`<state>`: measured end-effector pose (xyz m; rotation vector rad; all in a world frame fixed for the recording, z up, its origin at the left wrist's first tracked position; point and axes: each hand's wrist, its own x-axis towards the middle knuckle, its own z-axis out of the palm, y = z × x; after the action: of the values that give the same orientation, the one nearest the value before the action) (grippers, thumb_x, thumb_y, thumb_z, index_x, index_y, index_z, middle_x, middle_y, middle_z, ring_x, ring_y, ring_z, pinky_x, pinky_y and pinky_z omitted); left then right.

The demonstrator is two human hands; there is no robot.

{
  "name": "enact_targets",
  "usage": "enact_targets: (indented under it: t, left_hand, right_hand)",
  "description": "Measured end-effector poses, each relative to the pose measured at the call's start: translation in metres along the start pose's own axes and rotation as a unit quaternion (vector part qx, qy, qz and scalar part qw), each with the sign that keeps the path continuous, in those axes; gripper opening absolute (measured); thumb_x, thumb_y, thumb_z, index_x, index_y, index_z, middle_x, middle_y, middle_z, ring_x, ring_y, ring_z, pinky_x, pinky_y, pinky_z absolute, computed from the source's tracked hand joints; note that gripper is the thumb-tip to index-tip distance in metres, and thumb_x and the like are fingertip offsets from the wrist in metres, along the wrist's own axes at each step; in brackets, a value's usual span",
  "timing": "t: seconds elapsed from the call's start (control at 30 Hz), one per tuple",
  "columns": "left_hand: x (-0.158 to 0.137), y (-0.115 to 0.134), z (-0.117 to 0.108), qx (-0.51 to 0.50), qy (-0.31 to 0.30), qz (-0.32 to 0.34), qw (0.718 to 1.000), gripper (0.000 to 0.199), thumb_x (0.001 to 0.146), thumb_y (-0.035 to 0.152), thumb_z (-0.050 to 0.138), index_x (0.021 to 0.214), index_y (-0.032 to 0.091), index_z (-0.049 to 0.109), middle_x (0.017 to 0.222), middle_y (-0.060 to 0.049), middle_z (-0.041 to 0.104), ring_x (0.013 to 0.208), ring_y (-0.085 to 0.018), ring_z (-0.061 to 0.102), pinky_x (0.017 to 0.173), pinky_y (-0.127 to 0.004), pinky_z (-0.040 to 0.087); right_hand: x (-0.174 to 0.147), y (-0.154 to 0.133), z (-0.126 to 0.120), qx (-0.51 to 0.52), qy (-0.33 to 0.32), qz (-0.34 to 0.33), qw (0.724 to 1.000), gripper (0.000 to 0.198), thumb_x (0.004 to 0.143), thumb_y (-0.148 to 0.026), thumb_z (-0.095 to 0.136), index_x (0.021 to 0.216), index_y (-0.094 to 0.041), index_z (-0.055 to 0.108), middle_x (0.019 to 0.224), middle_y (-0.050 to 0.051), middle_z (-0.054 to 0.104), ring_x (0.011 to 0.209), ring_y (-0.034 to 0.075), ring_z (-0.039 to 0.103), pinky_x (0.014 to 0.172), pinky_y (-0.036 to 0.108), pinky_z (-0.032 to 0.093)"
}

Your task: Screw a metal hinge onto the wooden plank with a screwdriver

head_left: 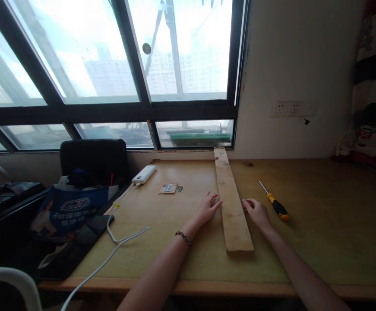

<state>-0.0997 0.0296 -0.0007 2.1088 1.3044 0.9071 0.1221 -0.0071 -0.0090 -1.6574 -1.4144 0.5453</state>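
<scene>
Wooden plank (233,203) between loosely spread left hand (207,207) and curled right hand (257,211).

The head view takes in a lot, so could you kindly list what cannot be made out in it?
Underside of the long, pale wooden plank: head view, hidden by the plank itself.
Palm of the bare right hand, and whether it holds anything: head view, hidden by the hand's back.
Where the thin white cable leads: head view, cut off by the bottom edge.
Tip shape of the yellow-and-black-handled screwdriver: head view, too small.
</scene>
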Motion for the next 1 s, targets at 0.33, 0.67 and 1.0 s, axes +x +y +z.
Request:
enact_targets:
  t: [0.33,0.67,1.0]
  left_hand:
    - [0.013,-0.043,-0.037,0.292,0.153,-0.081,0.941,0.042,0.084,0.031,0.037,0.114,0.007,0.053,0.123,-0.018,0.051,0.124,-0.024,0.037,0.104,-0.04,0.026]
    - [0.006,-0.061,-0.045,0.389,0.135,-0.186,0.892,0.052,0.084,0.042,0.029,0.12,0.01,0.051,0.135,-0.016,0.04,0.131,-0.03,0.019,0.103,-0.056,0.011]
    - [0.009,-0.051,-0.065,0.35,0.179,-0.207,0.896,0.033,0.079,0.034,0.047,0.106,0.019,0.057,0.119,-0.012,0.049,0.116,-0.028,0.035,0.092,-0.045,0.029]
  right_hand:
    - [0.002,0.0,-0.003,-0.023,0.0,-0.017,1.0,0.036,0.079,-0.045,0.042,0.078,-0.017,0.063,0.071,0.007,0.068,0.068,0.021,0.064,0.061,0.027,0.044]
    - [-0.006,-0.01,-0.008,-0.042,-0.011,-0.037,0.998,0.03,0.079,-0.039,0.043,0.078,-0.017,0.065,0.073,0.007,0.069,0.07,0.02,0.064,0.064,0.027,0.043]
    - [-0.003,-0.004,-0.006,-0.053,-0.009,-0.043,0.998,0.032,0.078,-0.039,0.043,0.078,-0.017,0.066,0.072,0.007,0.069,0.069,0.021,0.063,0.065,0.028,0.044]
